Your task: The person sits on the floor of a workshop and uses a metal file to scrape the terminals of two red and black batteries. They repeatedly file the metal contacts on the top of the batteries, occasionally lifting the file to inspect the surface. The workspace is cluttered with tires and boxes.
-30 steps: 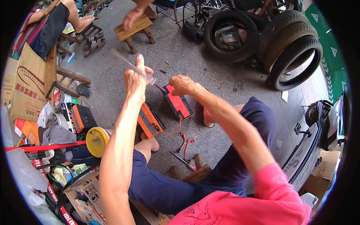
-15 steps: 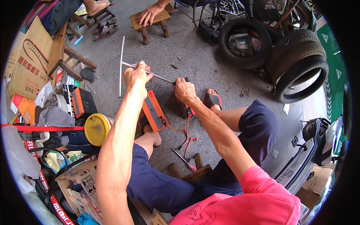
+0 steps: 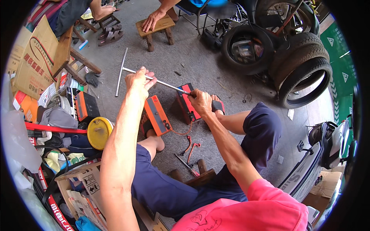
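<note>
A long metal T-handle wrench [image 3: 167,85] slants across between my hands, its crossbar at the far left end. My left hand [image 3: 139,81] is closed round the shaft near the crossbar, a few fingers raised. At the other end, my right hand [image 3: 201,103] grips the wrench tip, which its fingers partly hide. Just beneath and left of that hand stands a black battery with a red-orange top [image 3: 189,104]. A second battery with an orange and grey top [image 3: 157,115] stands to its left. A thin orange wire [image 3: 181,133] runs between their near ends.
Short red leads [image 3: 189,144] and a screwdriver-like tool [image 3: 185,163] lie on the ground nearer me. A yellow-lidded bucket [image 3: 99,133] and another battery [image 3: 86,106] stand left. Tyres [image 3: 304,82] are piled at the right. Another person's hand [image 3: 153,20] rests on a wooden stool [image 3: 163,25].
My right hand has moved right and slightly nearer me with the wrench tip, uncovering more of the right battery's top. The crossbar has swung to a greater tilt.
</note>
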Demonstrator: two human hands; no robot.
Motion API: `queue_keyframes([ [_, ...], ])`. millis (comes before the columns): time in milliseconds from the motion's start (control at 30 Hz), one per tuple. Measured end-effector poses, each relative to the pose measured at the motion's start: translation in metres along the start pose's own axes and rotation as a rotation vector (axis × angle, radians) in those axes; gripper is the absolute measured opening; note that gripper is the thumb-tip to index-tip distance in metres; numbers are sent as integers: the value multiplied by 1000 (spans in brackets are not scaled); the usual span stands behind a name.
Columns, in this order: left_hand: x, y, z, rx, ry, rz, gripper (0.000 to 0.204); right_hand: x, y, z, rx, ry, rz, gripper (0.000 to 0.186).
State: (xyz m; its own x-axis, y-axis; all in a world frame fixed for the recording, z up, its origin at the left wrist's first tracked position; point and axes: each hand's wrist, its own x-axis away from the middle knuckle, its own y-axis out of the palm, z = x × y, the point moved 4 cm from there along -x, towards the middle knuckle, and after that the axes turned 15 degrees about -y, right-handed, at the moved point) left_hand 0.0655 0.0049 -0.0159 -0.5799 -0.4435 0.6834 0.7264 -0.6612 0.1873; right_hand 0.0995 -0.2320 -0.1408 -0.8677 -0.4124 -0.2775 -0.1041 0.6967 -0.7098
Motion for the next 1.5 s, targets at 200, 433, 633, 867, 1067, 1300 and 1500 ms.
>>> queue_keyframes([
  [200,13,-29,13,-29,72,-1,23,7,15,18,333,-93,-268,17],
  [433,35,-64,22,-104,135,-21,26,17,27,25,404,-108,-235,17],
  [633,32,-132,14,-178,141,75,30,16,47,15,469,-130,-264,9],
  [867,62,-115,33,-316,216,96,31,-15,-8,-17,397,-150,-293,16],
  [1067,86,-67,11,-635,524,-82,28,-78,-66,-157,-762,17,-571,75],
  [1300,125,-28,-34,-988,849,-65,30,-46,-116,-226,-780,14,-675,44],
  [1500,105,-28,-56,-1027,567,-334,20,-32,-124,-227,-615,-123,-609,26],
])
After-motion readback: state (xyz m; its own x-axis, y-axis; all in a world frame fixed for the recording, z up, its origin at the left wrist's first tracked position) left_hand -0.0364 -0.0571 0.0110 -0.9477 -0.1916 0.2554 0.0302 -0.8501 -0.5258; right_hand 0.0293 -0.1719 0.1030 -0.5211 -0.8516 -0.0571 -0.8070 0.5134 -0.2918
